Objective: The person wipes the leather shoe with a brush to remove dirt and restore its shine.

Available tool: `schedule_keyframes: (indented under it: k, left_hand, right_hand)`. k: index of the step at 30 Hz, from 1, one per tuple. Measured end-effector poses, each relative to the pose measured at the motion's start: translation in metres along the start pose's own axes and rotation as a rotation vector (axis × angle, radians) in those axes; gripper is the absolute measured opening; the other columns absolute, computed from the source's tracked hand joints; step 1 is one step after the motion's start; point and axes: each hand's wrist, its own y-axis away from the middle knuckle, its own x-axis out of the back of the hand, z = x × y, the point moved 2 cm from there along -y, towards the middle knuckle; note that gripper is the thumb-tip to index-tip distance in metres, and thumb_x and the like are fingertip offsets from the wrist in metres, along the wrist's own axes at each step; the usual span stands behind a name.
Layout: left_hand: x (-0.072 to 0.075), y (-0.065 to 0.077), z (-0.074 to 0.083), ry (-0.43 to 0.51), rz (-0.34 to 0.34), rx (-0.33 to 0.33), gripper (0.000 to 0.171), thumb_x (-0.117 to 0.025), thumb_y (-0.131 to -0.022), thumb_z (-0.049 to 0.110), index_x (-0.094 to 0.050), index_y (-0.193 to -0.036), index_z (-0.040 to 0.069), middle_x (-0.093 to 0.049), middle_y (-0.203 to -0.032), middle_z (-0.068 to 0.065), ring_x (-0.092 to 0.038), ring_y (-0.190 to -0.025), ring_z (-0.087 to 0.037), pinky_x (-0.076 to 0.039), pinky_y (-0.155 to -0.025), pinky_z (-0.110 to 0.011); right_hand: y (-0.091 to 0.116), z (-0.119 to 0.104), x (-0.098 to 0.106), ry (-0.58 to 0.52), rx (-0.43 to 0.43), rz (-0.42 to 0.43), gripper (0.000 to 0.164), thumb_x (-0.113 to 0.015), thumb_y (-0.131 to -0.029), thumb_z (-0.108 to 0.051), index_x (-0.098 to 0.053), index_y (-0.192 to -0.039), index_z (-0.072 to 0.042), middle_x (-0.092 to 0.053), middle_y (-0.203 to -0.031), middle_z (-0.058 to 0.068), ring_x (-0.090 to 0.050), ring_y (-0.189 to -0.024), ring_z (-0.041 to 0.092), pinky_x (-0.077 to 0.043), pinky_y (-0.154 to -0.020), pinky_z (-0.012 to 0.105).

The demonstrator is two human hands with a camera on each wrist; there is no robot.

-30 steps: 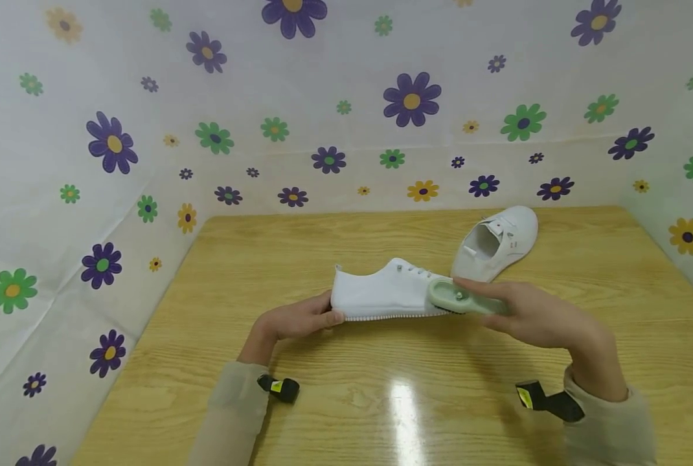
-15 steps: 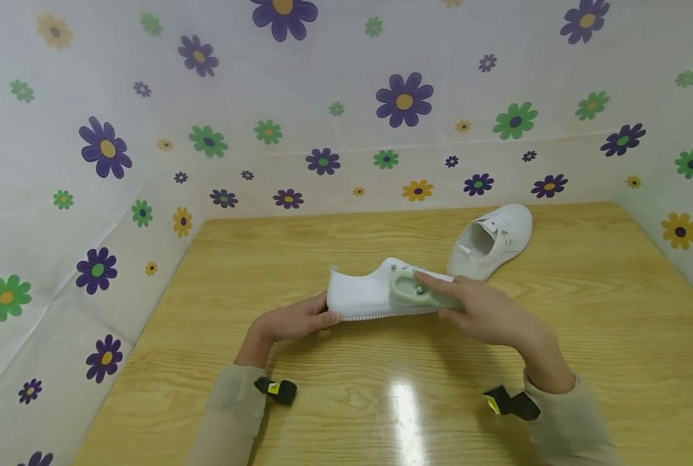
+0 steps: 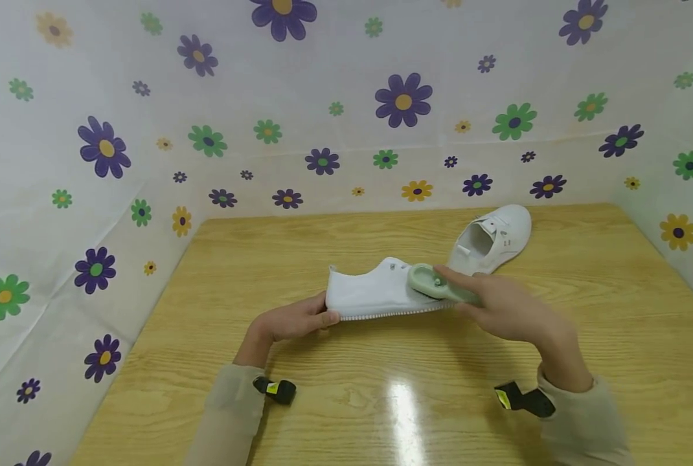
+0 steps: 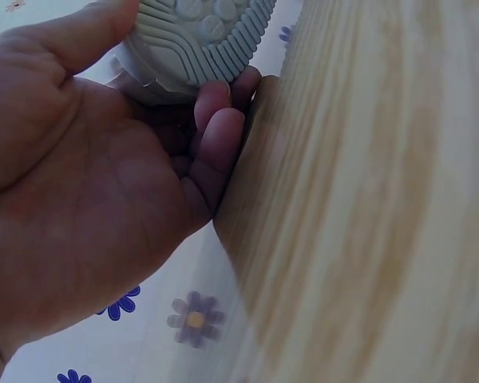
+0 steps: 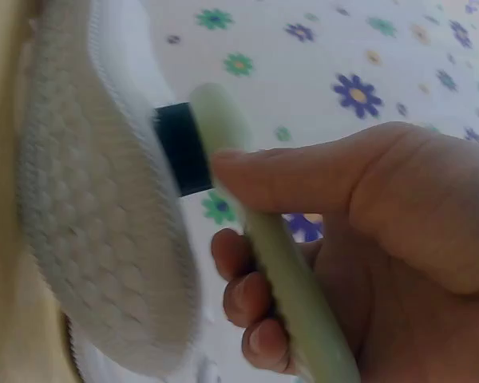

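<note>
A white sneaker (image 3: pixel 364 291) is held by its heel in my left hand (image 3: pixel 291 321), thumb along the edge of the sole. In the left wrist view the ridged sole (image 4: pixel 215 32) shows above the curled fingers. My right hand (image 3: pixel 504 304) grips a pale green brush (image 3: pixel 425 281) by its handle, with the thumb pressing its back in the right wrist view. The brush's dark bristles (image 5: pixel 184 150) touch the side of the sneaker near the toe. The brush and right hand hide part of the sneaker's toe in the head view.
A second white sneaker (image 3: pixel 500 236) lies on the wooden table (image 3: pixel 253 259) behind the right hand, its opening facing up and toward me. Flower-printed white sheeting (image 3: pixel 323 84) stands behind the table and along both sides.
The brush in my right hand has moved left along the sneaker's side, then a little back to the right. My left hand keeps its hold on the heel.
</note>
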Motion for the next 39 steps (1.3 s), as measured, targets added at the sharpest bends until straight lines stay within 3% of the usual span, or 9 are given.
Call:
schedule_keyframes:
  k: [3, 6, 11, 14, 21, 24, 31, 35, 39]
  left_hand:
    - [0.0, 0.001, -0.001, 0.001, 0.007, -0.001, 0.068, -0.046, -0.106, 0.04, -0.012, -0.158, 0.013, -0.026, -0.157, -0.009, -0.031, -0.14, -0.024, -0.03, -0.111, -0.045]
    - [0.0, 0.001, -0.001, -0.008, 0.009, -0.008, 0.066, -0.045, -0.106, 0.039, -0.014, -0.157, 0.013, -0.028, -0.156, -0.009, -0.032, -0.138, -0.023, -0.029, -0.112, -0.044]
    - [0.001, 0.001, 0.002, -0.019, -0.001, -0.021, 0.064, -0.044, -0.106, 0.037, -0.015, -0.157, 0.011, -0.029, -0.155, -0.011, -0.033, -0.136, -0.024, -0.031, -0.109, -0.043]
    - [0.001, 0.001, 0.003, -0.022, -0.007, -0.019, 0.065, -0.045, -0.106, 0.038, -0.014, -0.157, 0.01, -0.029, -0.155, -0.012, -0.034, -0.135, -0.025, -0.032, -0.108, -0.043]
    - [0.001, 0.0, 0.002, -0.028, -0.014, -0.043, 0.07, -0.049, -0.104, 0.039, -0.012, -0.158, 0.012, -0.027, -0.158, -0.009, -0.029, -0.143, -0.022, -0.024, -0.116, -0.045]
    - [0.001, 0.001, 0.002, -0.021, -0.012, -0.046, 0.071, -0.05, -0.104, 0.039, -0.013, -0.158, 0.012, -0.027, -0.158, -0.008, -0.028, -0.143, -0.022, -0.023, -0.116, -0.045]
    - [0.0, 0.003, 0.001, -0.05, 0.01, -0.063, 0.071, -0.057, -0.1, 0.041, -0.025, -0.155, 0.01, -0.038, -0.152, -0.007, -0.036, -0.138, -0.021, -0.026, -0.115, -0.045]
    - [0.001, 0.003, 0.0, -0.078, 0.018, -0.062, 0.071, -0.059, -0.099, 0.042, -0.029, -0.153, 0.01, -0.043, -0.148, -0.005, -0.04, -0.134, -0.019, -0.028, -0.113, -0.044]
    - [0.002, 0.002, -0.003, -0.096, 0.018, -0.066, 0.07, -0.058, -0.099, 0.043, -0.03, -0.153, 0.009, -0.045, -0.145, -0.006, -0.042, -0.131, -0.019, -0.029, -0.112, -0.044]
  right_hand:
    - [-0.012, -0.006, -0.01, -0.003, 0.02, 0.018, 0.061, -0.06, -0.099, -0.013, -0.036, -0.155, -0.017, -0.062, -0.105, 0.012, -0.05, -0.077, 0.017, -0.044, -0.07, 0.034]
    - [-0.014, -0.006, -0.012, -0.03, 0.044, 0.016, 0.061, -0.06, -0.099, -0.011, -0.036, -0.154, -0.014, -0.063, -0.114, 0.016, -0.051, -0.082, 0.019, -0.045, -0.072, 0.035]
    - [0.003, 0.008, 0.002, -0.083, 0.031, -0.02, 0.061, -0.061, -0.099, -0.016, -0.036, -0.155, -0.017, -0.054, -0.141, 0.018, -0.054, -0.093, 0.02, -0.045, -0.079, 0.037]
    - [0.017, 0.019, 0.013, -0.089, -0.009, -0.05, 0.061, -0.061, -0.1, -0.02, -0.036, -0.155, -0.02, -0.053, -0.142, 0.016, -0.053, -0.093, 0.019, -0.044, -0.079, 0.034]
    - [0.021, 0.028, 0.019, -0.104, -0.058, -0.09, 0.062, -0.059, -0.101, -0.022, -0.031, -0.157, -0.021, -0.057, -0.098, 0.007, -0.042, -0.064, 0.012, -0.039, -0.062, 0.029]
    - [0.01, 0.023, 0.013, -0.098, -0.02, -0.065, 0.062, -0.057, -0.102, -0.022, -0.03, -0.157, -0.019, -0.058, -0.095, 0.008, -0.04, -0.062, 0.011, -0.039, -0.063, 0.03]
    - [0.005, 0.02, 0.012, -0.115, 0.021, -0.034, 0.059, -0.057, -0.102, -0.021, -0.033, -0.156, -0.012, -0.053, -0.139, 0.022, -0.054, -0.084, 0.018, -0.045, -0.078, 0.038]
    - [0.018, 0.031, 0.021, -0.078, -0.066, -0.042, 0.058, -0.056, -0.102, -0.022, -0.034, -0.155, -0.01, -0.05, -0.142, 0.026, -0.06, -0.103, 0.032, -0.049, -0.085, 0.048]
    - [0.025, 0.039, 0.023, -0.032, -0.135, -0.046, 0.057, -0.055, -0.103, -0.025, -0.035, -0.154, -0.01, -0.043, -0.147, 0.029, -0.049, -0.127, 0.046, -0.043, -0.096, 0.062]
